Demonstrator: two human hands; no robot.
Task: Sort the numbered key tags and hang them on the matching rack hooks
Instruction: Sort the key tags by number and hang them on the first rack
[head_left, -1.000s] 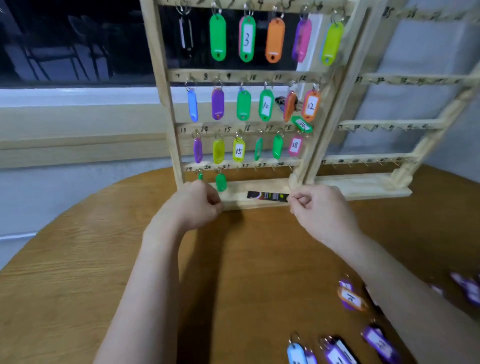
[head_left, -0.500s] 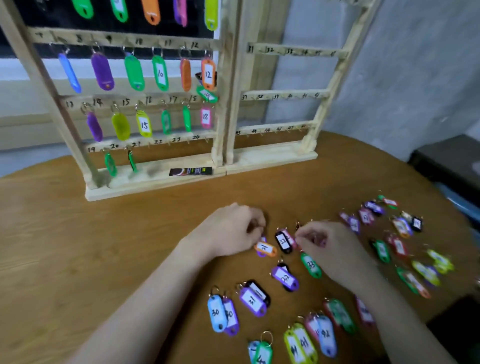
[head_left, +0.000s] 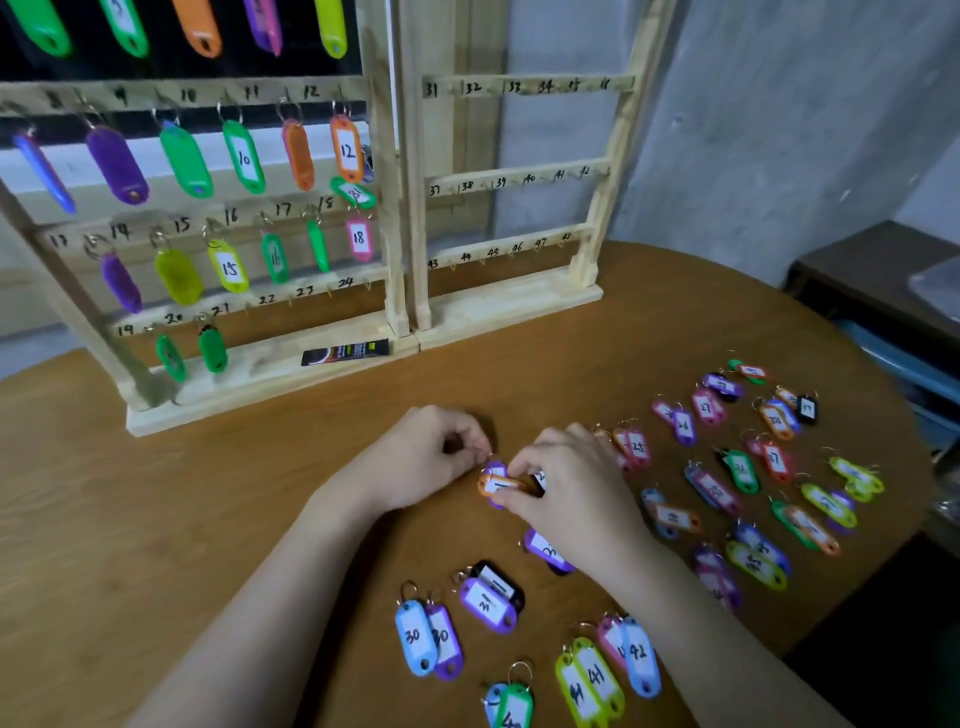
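Two hands meet over one small bundle in the middle of the worktop (head_left: 156, 519). The left hand (head_left: 426, 457) has its fingers curled in, thumb and forefinger nipping at what looks like the metal ring, though the blur makes that hard to confirm. The right hand (head_left: 566, 483) pinches the orange tag (head_left: 497, 484) by its edges, with a purple tag (head_left: 498, 467) tucked against it, both raised barely off the wood, just in front of the rack (head_left: 400, 208).

How will it handle? By the look of it, light as anything: thin, stiff plastic, smooth and a touch slippery, with a loose ring that will swing. Best hold is likely the flat body between thumb and finger, leaving the ring free to slip over a hook. Nothing here seems fragile, but paired tags may tangle.

As for looks, the orange tag is a rounded oblong with a white paper label showing a dark handwritten mark; the number cannot be read from here. Around it lie plenty more in blue, purple, green, yellow and pink, mostly in twos, such as the blue tag marked 30 (head_left: 414, 639). On the rack's left panel tags hang down to the lowest row, where hooks 22 to 24 sit bare; the right panel, numbered from 31, holds none.
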